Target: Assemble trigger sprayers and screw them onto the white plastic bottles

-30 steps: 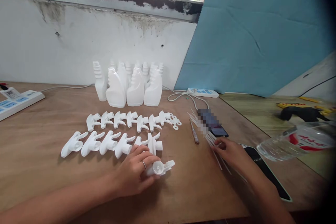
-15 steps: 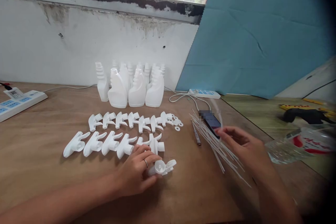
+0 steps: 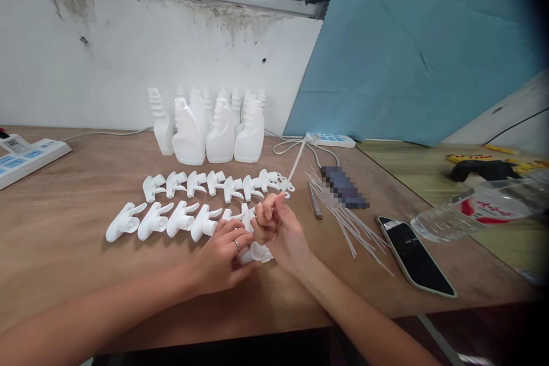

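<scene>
My left hand (image 3: 227, 257) is wrapped round a white trigger sprayer head (image 3: 261, 253) low over the table, partly hidden behind my right hand. My right hand (image 3: 278, 229) pinches a thin white dip tube (image 3: 295, 163) near its lower end; the tube leans up and to the right. The two hands are close together, and whether the tube touches the sprayer head is hidden. Behind them lie two rows of white trigger sprayer heads (image 3: 179, 220). Small white ring washers (image 3: 290, 187) lie at the right end of the far row, partly behind the tube.
White empty-looking spray bottles (image 3: 189, 134) stand by the wall. Right of my hands lie loose dip tubes (image 3: 347, 229), a pen-like tool (image 3: 315, 201), a blurred dark device (image 3: 343, 186) and a phone (image 3: 416, 257). A clear plastic bottle (image 3: 476, 209) and power strips (image 3: 330, 140) flank the table.
My right hand has moved left from the pile of tubes to beside my left hand, carrying one tube. My left hand keeps its hold. The view has tilted down, showing the phone.
</scene>
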`<move>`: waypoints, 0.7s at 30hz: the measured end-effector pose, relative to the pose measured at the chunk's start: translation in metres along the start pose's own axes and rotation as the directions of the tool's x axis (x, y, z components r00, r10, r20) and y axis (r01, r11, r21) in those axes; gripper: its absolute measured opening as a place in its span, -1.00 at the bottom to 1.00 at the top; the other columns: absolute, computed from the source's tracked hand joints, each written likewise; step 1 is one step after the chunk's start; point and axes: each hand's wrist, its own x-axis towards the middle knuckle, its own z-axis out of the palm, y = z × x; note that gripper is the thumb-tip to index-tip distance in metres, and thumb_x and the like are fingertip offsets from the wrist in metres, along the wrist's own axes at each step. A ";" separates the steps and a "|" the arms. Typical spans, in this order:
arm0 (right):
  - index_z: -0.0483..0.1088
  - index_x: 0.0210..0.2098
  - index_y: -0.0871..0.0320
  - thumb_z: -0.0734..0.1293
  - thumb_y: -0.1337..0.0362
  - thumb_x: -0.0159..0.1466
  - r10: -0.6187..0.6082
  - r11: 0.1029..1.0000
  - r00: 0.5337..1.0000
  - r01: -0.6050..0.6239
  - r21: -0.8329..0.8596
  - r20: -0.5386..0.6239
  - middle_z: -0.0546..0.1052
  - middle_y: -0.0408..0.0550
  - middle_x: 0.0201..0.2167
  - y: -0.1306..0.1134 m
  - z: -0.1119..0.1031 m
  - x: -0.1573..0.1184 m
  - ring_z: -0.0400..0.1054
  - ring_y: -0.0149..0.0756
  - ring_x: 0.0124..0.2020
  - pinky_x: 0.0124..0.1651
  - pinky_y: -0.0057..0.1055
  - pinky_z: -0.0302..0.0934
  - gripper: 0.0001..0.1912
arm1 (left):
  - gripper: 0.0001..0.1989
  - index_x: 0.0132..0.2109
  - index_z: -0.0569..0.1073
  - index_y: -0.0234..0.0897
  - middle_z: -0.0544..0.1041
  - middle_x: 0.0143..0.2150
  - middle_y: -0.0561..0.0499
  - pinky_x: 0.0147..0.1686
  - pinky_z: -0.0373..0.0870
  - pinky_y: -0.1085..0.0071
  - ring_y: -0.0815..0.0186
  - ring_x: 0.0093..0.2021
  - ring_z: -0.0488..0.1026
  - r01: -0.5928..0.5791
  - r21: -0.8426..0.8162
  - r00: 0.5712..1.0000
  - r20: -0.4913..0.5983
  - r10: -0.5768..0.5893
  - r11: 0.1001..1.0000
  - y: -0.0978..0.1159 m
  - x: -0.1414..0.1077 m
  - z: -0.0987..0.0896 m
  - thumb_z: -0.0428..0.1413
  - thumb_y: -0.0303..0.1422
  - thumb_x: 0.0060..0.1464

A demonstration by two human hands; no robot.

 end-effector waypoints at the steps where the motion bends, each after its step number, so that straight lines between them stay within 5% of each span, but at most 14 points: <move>1: 0.16 -0.54 0.14 0.25 -0.11 0.28 -0.004 1.000 1.000 0.004 -0.008 -0.006 0.00 -0.29 -0.63 0.003 -0.002 0.001 -0.21 -0.51 -0.65 -0.61 -0.51 -0.29 -0.51 | -0.77 -0.10 0.37 -0.32 0.50 -0.27 -0.05 -0.10 0.22 0.19 0.15 -0.12 0.36 -0.006 0.005 1.000 0.001 0.006 1.000 0.000 0.000 0.000 0.17 -0.33 0.12; 10: -0.10 -0.65 0.12 0.27 -0.20 0.21 -0.014 1.000 0.998 0.016 -0.019 0.061 -0.10 -0.32 -0.73 0.004 -0.001 -0.006 -0.31 -0.52 -0.70 -0.63 -0.48 -0.36 -0.34 | -0.78 -0.09 0.38 -0.30 0.53 -0.23 -0.08 -0.07 0.23 0.15 0.13 -0.09 0.37 0.010 0.022 1.000 0.019 -0.011 1.000 0.002 -0.002 -0.001 0.14 -0.33 0.13; 21: -0.15 -0.69 0.11 0.25 -0.18 0.23 -0.036 0.999 0.994 0.035 0.012 0.099 -0.16 -0.33 -0.76 0.004 -0.003 -0.008 -0.36 -0.53 -0.72 -0.66 -0.47 -0.39 -0.32 | -0.74 -0.04 0.39 -0.28 0.53 -0.21 -0.07 -0.07 0.23 0.18 0.14 -0.08 0.37 0.013 -0.016 0.999 0.034 -0.013 1.000 0.002 -0.001 -0.001 0.15 -0.35 0.12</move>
